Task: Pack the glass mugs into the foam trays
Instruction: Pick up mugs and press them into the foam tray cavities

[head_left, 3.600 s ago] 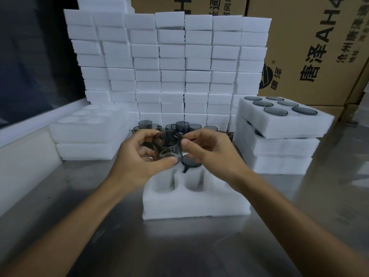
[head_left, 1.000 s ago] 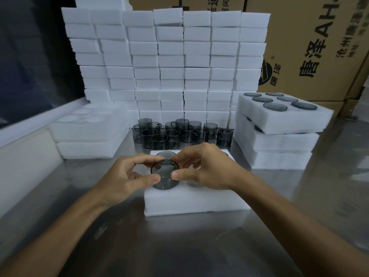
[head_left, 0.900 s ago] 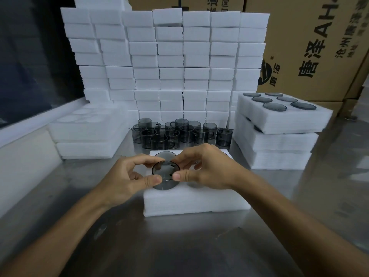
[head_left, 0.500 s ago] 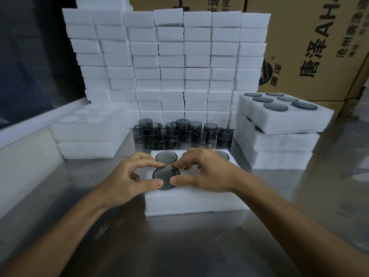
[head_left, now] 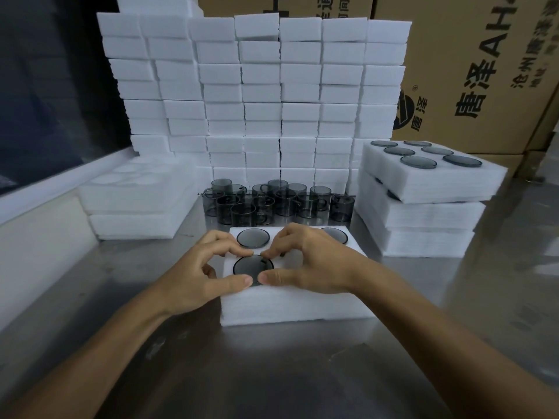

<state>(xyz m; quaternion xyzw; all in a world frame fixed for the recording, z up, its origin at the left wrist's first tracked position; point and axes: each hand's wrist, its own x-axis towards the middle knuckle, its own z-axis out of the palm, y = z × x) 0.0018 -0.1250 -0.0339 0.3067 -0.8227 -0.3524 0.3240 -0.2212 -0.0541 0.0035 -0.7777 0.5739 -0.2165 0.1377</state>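
Head view, the only one. Both hands met over the near-left pocket of the foam tray. The smoked glass mug sat base-up in that pocket, sunk almost flush with the foam, its long axis vertical, straight down from the fingertips.

Left hand: narrow pinch, thumb on the mug's near rim, forefinger on the far rim. Right hand: the mirror of it, thumb beside the left thumb at the near edge, forefinger meeting the left forefinger at the far edge. The four tips ringed the disc. Neither hand sat nearer; the mug lay dead centre between them, directly beneath the grip.

Beyond the grip, another seated mug filled the far-left pocket; a third showed just past the right knuckles. The right hand hid the pockets beneath it; whether they were filled could not be told.

Further off, past the tray, the loose mugs stood upright in a cluster, about level between the two hands. To the right of the grip, a stack of packed trays; to the left, empty trays.

Judgement: seating looked nearly finished. The coming move likely called for a straight downward press, then release upward and a reach forward to the cluster.
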